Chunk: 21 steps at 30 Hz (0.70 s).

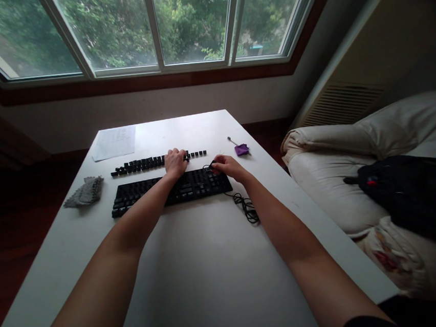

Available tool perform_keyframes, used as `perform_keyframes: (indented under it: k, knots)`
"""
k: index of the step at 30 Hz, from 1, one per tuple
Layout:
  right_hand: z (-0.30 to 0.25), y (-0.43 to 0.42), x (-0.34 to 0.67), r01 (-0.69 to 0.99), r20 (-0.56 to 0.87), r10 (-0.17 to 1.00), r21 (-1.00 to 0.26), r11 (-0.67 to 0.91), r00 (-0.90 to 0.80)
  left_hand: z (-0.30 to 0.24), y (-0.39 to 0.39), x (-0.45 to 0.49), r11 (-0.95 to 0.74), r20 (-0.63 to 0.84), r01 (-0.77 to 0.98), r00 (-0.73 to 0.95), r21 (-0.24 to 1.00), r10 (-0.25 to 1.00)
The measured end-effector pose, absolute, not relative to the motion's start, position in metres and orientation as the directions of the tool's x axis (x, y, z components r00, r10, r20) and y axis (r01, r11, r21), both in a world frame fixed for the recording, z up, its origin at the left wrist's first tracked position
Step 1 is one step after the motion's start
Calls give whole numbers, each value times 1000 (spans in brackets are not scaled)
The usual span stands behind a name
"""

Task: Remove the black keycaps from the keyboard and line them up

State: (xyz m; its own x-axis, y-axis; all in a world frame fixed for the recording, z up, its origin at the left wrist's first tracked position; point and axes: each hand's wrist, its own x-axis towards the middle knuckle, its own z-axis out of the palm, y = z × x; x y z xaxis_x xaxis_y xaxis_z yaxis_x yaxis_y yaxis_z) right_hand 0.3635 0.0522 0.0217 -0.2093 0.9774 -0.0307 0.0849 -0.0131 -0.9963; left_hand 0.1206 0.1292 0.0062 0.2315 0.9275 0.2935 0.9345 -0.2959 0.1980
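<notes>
A black keyboard [182,193] lies across the white table, with a row of loose black keycaps [137,165] behind it. My left hand [176,162] rests over the right part of that row, fingers curled, the tips and anything under them hidden. Above the keyboard's right end, my right hand [229,165] pinches a small dark tool [213,165] with thin wires, which looks like a keycap puller. From the keyboard's right side a coiled black cable [246,208] trails beside my right forearm.
Left of the keyboard sits a grey cloth [85,192]. Paper sheets [114,142] lie at the back left. A purple item [242,150] and a small brush-like stick [232,140] are at the back right. Beyond the table's right edge stands a cream sofa [320,184] with a dark bag [409,191].
</notes>
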Motion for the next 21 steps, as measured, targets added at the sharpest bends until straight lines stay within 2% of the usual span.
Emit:
perform_keyframes:
  k: [21]
  knots:
    - [19,54,365,57,-24,977,-998,-12,-212,4,139,129,-315,249,931,266,184,931]
